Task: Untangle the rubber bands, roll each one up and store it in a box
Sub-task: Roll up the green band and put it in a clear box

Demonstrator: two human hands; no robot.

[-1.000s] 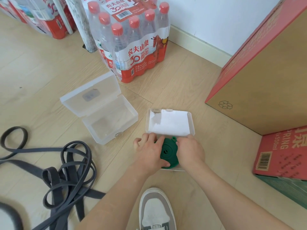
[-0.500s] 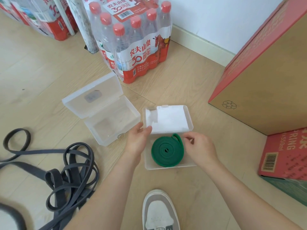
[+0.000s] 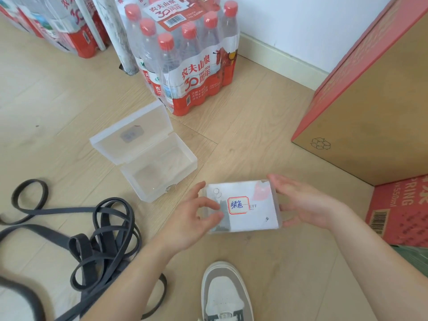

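A small clear box with a white lining and a red-framed label lies with its lid down on the floor in front of me. My left hand grips its left end, thumb on the lid. My right hand holds its right end between fingers and thumb. Only a dark shape shows through the lid, so the rolled green band is hidden. A tangle of grey rubber bands lies on the floor at the left. A second clear box stands open behind them, with nothing in it.
A shrink-wrapped pack of water bottles stands behind the boxes beside a pale pole. A large cardboard box and a red carton close off the right side. My shoe is just below the hands.
The lid of the box with the rolled green band has come down and now covers it. Both hands have shifted from the band to the ends of the box.
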